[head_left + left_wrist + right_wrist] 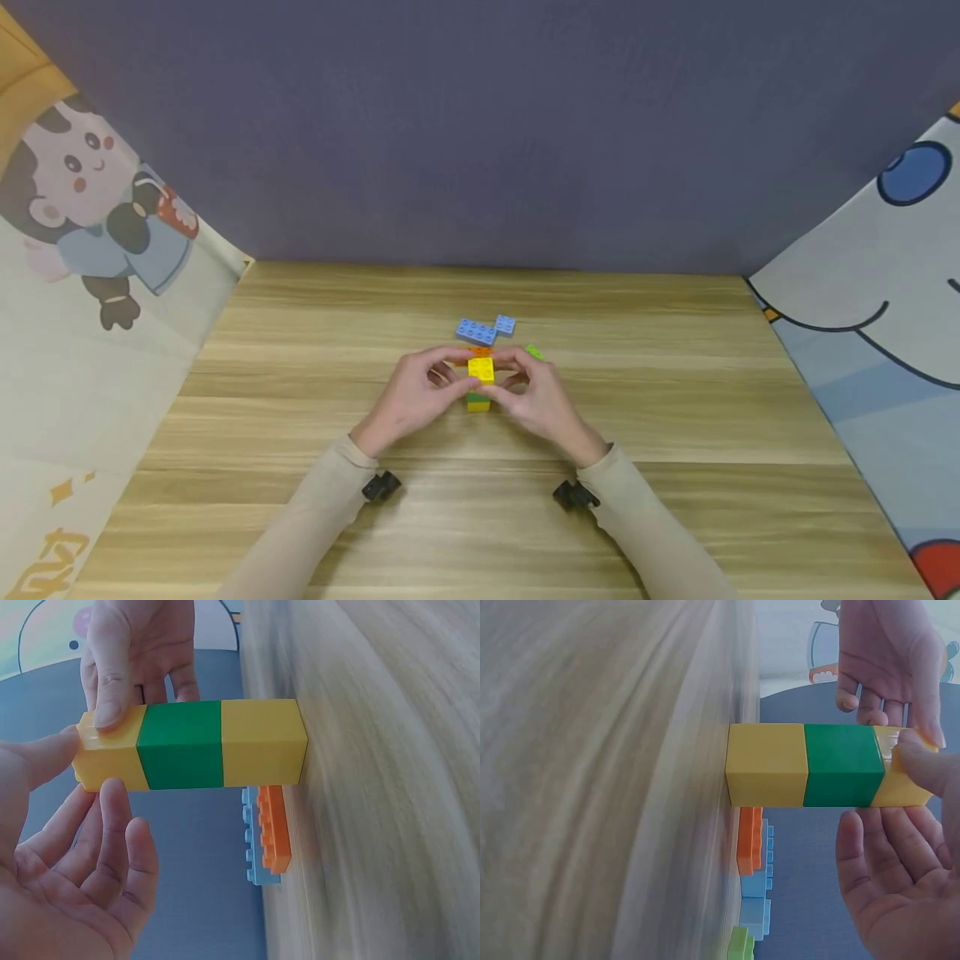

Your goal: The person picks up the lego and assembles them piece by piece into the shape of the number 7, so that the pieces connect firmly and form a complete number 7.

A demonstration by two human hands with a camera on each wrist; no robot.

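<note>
A stack of toy building bricks stands upright on the wooden table: a yellow brick (pixel 262 742) at the bottom, a green brick (pixel 182 745) in the middle, and a yellow brick (pixel 481 368) with studs on top. My left hand (pixel 412 396) pinches the top yellow brick from the left side. From the right, my right hand (pixel 543 404) holds the same brick between thumb and fingers. Both wrist views show the top brick flush against the green one, with no visible gap. The fingers partly cover it.
Just behind the stack lies an orange brick (pixel 746 841), partly hidden by the hands in the head view. Farther back are a long blue brick (pixel 476 332) and a small blue brick (pixel 506 324). A lime green brick (pixel 534 352) lies beyond my right hand.
</note>
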